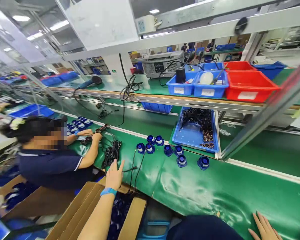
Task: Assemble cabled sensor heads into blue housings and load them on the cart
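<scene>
My left hand (114, 176) reaches over the near edge of the green bench with fingers stretched out, holding nothing I can see. Just beyond its fingertips lies a bundle of black cables (112, 153); whether they touch, I cannot tell. To its right, two thin black leads hang over the edge from a pair of round blue housings (140, 148). More blue housings (181, 160) stand in loose groups along the bench, with a single blue housing (203, 163) farther right. At the bottom right, my right hand (265, 228) rests on the green mat with fingers spread, partly cut off by the frame.
A co-worker (50, 156) at the left handles wires beside more blue housings. A blue tray (176, 136) holds black leads. Below my left arm stands a cardboard box (133, 216) of blue parts. Above are a shelf with red bins (250, 85) and a slanting metal post (260, 113).
</scene>
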Demonstrator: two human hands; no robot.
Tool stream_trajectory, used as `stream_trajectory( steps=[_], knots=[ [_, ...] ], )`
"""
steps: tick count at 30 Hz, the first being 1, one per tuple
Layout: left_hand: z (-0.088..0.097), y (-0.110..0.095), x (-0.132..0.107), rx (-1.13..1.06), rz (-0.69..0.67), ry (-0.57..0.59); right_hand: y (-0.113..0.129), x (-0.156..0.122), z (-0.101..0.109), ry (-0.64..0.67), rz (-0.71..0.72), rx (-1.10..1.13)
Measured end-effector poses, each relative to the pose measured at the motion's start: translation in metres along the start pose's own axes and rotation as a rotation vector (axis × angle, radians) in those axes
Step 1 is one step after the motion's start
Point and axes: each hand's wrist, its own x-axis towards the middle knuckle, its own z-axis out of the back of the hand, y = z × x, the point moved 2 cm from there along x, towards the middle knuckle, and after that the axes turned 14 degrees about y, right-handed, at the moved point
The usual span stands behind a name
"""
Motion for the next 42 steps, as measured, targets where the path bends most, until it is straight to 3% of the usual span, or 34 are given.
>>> stream_trajectory(
  steps=[3,5,7,9,12,17,19,22,26,29,34,38,42],
  knots=[
    [-0.001,0.006,0.097,-0.019,-0.125,0.007,0.032,0.012,0.003,0.055,-0.248,0.053],
    [-0.006,0.004,0.148,-0.011,-0.277,0.030,0.057,0.023,0.007,0.140,-0.325,0.078],
    [-0.015,-0.004,0.186,0.013,-0.473,0.060,0.079,0.032,0.008,0.234,-0.353,0.089],
    [-0.026,-0.015,0.209,0.033,-0.664,0.089,0.099,0.036,0.008,0.310,-0.365,0.079],
    [-0.046,-0.034,0.220,0.014,-0.840,0.126,0.126,0.034,0.009,0.382,-0.365,0.062],
    [-0.081,-0.054,0.211,-0.083,-0.853,0.039,0.168,0.027,0.027,0.469,-0.459,0.055],
    [-0.088,-0.058,0.208,-0.106,-0.880,-0.004,0.178,0.023,0.035,0.494,-0.496,0.068],
    [-0.084,-0.067,0.204,-0.094,-0.901,-0.028,0.182,0.013,0.041,0.514,-0.549,0.090],
    [-0.064,-0.085,0.181,-0.043,-0.822,0.018,0.170,-0.004,0.037,0.505,-0.540,0.096],
    [-0.047,-0.094,0.140,-0.057,-0.779,-0.010,0.150,-0.013,0.033,0.461,-0.499,0.123],
    [-0.003,-0.104,0.035,-0.135,-0.759,-0.253,0.096,-0.031,0.028,0.358,-0.417,0.295],
    [0.046,-0.116,-0.056,-0.155,-0.735,-0.452,0.043,-0.050,0.025,0.378,-0.356,0.469],
    [0.099,-0.131,-0.127,-0.126,-0.707,-0.562,0.003,-0.067,0.038,0.401,-0.310,0.503]
  ],
)
